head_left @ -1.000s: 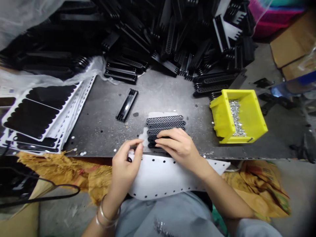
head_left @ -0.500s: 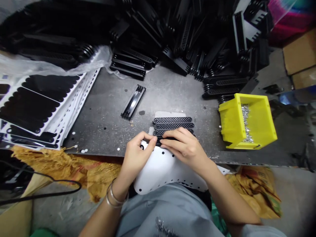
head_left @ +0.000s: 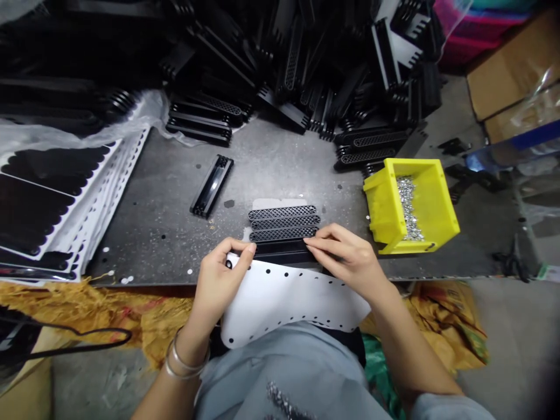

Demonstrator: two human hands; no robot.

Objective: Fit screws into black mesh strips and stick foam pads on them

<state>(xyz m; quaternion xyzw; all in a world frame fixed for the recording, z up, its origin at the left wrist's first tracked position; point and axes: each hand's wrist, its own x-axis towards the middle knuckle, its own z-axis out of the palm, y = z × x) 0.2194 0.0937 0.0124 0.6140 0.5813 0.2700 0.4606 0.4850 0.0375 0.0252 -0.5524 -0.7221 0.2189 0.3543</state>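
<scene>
I had my left hand (head_left: pixel 217 286) pinching the white punched sheet (head_left: pixel 289 306); my right hand (head_left: pixel 345 256) lay unclamped against the black vented strips (head_left: pixel 283 233).

White perforated sheet (head_left: pixel 289 306) | curved, edged with round holes, far edge against the nearest bar | black mesh-vented bars (head_left: pixel 283 224) | lying flat, side by side, mid-table, near edge
</scene>
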